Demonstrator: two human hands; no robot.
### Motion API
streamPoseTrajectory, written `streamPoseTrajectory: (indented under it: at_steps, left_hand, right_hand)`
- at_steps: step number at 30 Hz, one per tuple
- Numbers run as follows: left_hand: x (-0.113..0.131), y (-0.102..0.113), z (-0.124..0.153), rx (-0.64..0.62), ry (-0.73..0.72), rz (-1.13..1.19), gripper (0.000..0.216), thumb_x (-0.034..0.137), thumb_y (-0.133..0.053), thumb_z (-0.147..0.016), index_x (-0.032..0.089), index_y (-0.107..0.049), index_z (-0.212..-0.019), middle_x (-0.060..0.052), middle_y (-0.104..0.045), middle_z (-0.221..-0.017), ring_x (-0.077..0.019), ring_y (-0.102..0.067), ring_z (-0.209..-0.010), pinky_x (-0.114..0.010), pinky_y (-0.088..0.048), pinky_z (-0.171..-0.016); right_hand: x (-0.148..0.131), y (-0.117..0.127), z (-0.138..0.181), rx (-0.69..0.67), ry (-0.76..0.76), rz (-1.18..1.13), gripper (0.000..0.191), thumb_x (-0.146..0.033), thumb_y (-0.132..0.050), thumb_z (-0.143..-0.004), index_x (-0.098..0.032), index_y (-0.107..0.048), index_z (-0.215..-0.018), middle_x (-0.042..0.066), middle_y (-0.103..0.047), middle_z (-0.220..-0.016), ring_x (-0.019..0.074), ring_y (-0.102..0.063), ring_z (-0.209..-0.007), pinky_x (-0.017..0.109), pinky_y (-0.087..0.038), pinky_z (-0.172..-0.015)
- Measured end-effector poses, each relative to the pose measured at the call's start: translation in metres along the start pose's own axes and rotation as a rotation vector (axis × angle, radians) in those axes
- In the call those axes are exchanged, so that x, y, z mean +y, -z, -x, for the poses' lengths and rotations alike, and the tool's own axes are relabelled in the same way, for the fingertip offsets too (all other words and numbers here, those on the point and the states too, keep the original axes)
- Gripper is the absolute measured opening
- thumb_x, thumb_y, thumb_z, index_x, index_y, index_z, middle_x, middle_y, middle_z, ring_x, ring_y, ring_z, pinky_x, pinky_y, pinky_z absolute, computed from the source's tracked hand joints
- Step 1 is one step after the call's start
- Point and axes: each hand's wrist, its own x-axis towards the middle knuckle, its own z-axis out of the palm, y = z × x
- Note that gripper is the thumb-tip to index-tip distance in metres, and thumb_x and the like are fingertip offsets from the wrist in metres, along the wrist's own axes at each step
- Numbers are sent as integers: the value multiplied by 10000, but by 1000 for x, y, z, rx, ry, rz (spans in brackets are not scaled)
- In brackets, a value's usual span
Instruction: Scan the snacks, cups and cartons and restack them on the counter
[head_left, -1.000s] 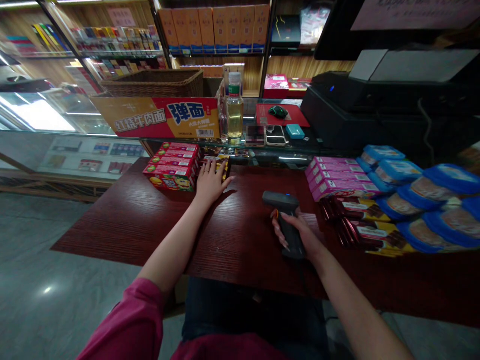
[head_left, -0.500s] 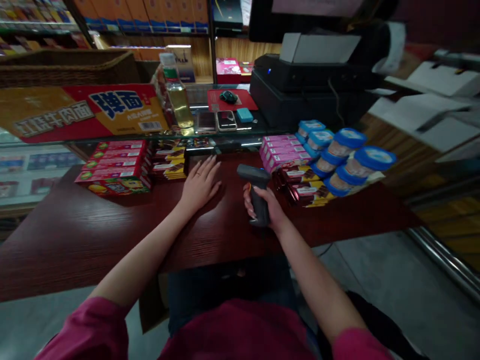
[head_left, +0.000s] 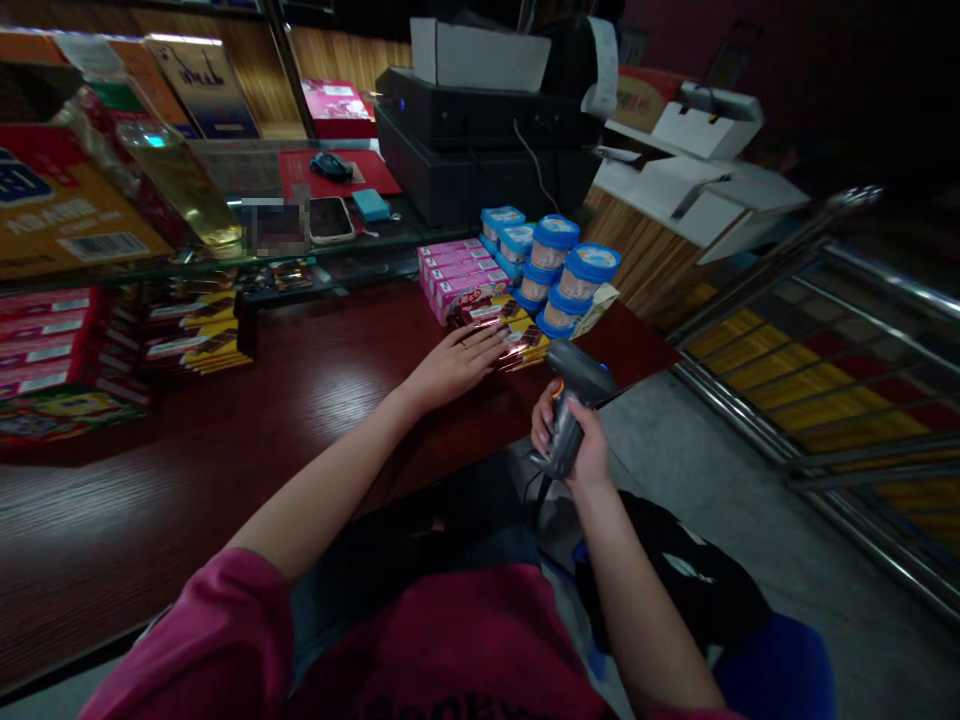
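Observation:
My right hand is wrapped round the grip of a grey barcode scanner, held off the near right edge of the dark red wooden table. My left hand lies flat with fingers stretched out, its fingertips touching a pile of brown and gold chocolate bars. Behind these bars lie pink boxes and a stack of blue-lidded tubs.
At the table's left lie red boxes and more chocolate bars. A glass counter carries a phone, a bottle and a black till. Metal railings stand at the right.
The view has swung to the right. My left hand moved from the table's middle to the chocolate bars at the right. My right hand carried the scanner off the table's edge.

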Motion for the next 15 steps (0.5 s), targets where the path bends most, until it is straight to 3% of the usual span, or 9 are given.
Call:
streamPoseTrajectory:
  at_steps: [3, 6, 10, 13, 15]
  left_hand:
    - [-5, 13, 24, 44, -10, 44, 467, 169, -369, -1069, 221, -491, -1517, -83, -554, -1536, -191, -515, -1444, -441, -391, -1233]
    - [-7, 38, 64, 109, 86, 100, 447, 191, -382, -1070, 221, -518, -1496, -86, -597, -1499, -178, -566, -1399, -395, -458, -1184]
    - [-13, 72, 123, 199, 485, 193, 385, 306, -427, -1061, 219, -629, -1378, -69, -709, -1360, -201, -691, -1229, -349, -547, -1059]
    - [-24, 90, 161, 394, 848, 243, 368, 414, -507, -1012, 195, -720, -1219, -70, -770, -1221, -232, -724, -1131, -354, -551, -1025]
    - [-31, 99, 180, 536, 1007, 360, 401, 482, -559, -965, 172, -740, -1144, -80, -781, -1161, -248, -724, -1094, -372, -556, -1007]
  right_hand:
    - [2, 3, 4, -20, 10, -26, 284, -407, -720, -789, -226, -621, -985, -32, -524, -697, 105, -450, -489, 190, -395, -352]
    - [11, -8, 2, -80, -28, -33, 275, -390, -734, -801, -217, -636, -992, -29, -544, -705, 99, -464, -481, 188, -393, -348]
    - [33, -38, -16, -222, -188, 15, 275, -378, -756, -813, -200, -643, -989, -27, -560, -711, 93, -487, -485, 185, -399, -357]
    - [54, -69, -40, -358, -303, 123, 296, -385, -772, -811, -186, -639, -986, -19, -586, -730, 92, -507, -491, 184, -408, -358]
    - [68, -93, -58, -451, -364, 216, 312, -398, -781, -806, -182, -627, -972, -17, -606, -731, 92, -518, -478, 185, -411, -350]
